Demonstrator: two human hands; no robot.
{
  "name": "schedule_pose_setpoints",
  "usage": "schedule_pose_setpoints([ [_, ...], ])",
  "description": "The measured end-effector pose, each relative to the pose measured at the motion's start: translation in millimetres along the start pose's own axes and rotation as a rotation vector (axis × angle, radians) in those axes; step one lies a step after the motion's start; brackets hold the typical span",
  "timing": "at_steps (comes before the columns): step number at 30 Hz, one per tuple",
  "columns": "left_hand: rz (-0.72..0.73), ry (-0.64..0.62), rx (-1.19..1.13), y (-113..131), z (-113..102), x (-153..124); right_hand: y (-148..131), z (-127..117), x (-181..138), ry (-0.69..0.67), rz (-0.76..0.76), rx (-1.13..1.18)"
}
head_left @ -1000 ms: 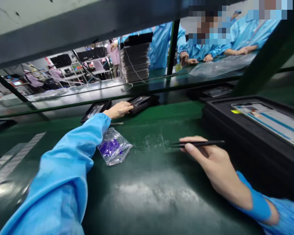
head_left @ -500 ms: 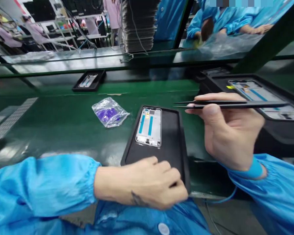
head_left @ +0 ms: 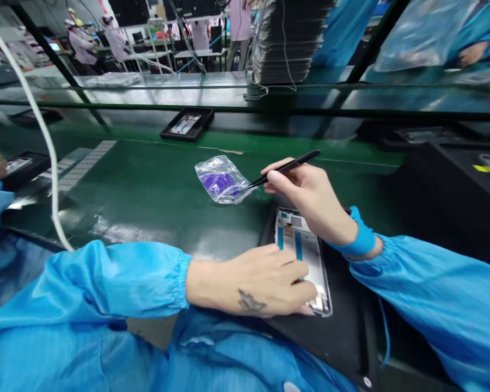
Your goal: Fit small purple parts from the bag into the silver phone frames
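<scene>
Two hands in view, both yours. Farthest left of the working items: small clear plastic bag of purple pieces [head_left: 222,182], lying flat on the green conveyor belt [head_left: 147,185], apart from the tray

Next, your left hand [head_left: 265,283]: palm down, fingers loosely laid over the near end of the silver rectangular phone frame [head_left: 306,261]. It presses and closes round nothing. The frame sits in the shallow black plastic tray [head_left: 353,321] at the belt's near edge, long axis running away from you

Thin black tweezers [head_left: 286,166]: long axis slants from upper right down to lower left. The tips point left at the bag's right edge, touching or just short of it; you cannot tell which. Nothing discernible between the tips

Your right hand [head_left: 310,198] pinches the tweezers between thumb and forefinger, hovering above the frame's far end

Relation noted: the bag lies left of that grip, and your right hand is nearer to it than your left
</scene>
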State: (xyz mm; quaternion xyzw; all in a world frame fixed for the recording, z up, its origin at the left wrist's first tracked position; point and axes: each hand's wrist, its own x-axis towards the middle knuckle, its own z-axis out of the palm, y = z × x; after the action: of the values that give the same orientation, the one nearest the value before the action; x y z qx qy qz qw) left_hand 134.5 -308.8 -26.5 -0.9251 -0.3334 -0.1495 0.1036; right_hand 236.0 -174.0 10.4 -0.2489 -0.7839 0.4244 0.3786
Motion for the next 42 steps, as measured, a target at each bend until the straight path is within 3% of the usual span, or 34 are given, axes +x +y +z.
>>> schedule_pose_setpoints([
  [3, -0.019, 0.117, 0.107, -35, -9, -18, 7, 9, 14, -0.092, -0.065, -0.129],
  [5, -0.227, 0.135, 0.236, -66, -14, -36, 13, 13, 21, -0.171, -0.105, -0.181],
  [7, -0.416, 0.072, 0.284, -92, -15, -55, 19, 16, 24, -0.242, -0.132, -0.203],
  [9, -0.473, -0.014, 0.247, -105, -14, -69, 25, 19, 25, -0.288, -0.135, -0.212],
  [14, -0.430, -0.159, 0.159, -97, -8, -78, 36, 18, 23, -0.323, -0.099, -0.246],
  [20, -0.466, -0.228, 0.119, -93, -13, -73, 34, 17, 19, -0.296, 0.030, -0.195],
  [24, -0.471, -0.234, 0.098, -93, -14, -75, 32, 19, 19, -0.312, 0.066, -0.142],
  [33, -0.450, -0.204, 0.084, -96, -10, -79, 33, 19, 19, -0.398, -0.133, -0.199],
  [42, -0.429, -0.195, 0.108, -97, -9, -80, 34, 21, 24, -0.396, -0.056, -0.164],
])
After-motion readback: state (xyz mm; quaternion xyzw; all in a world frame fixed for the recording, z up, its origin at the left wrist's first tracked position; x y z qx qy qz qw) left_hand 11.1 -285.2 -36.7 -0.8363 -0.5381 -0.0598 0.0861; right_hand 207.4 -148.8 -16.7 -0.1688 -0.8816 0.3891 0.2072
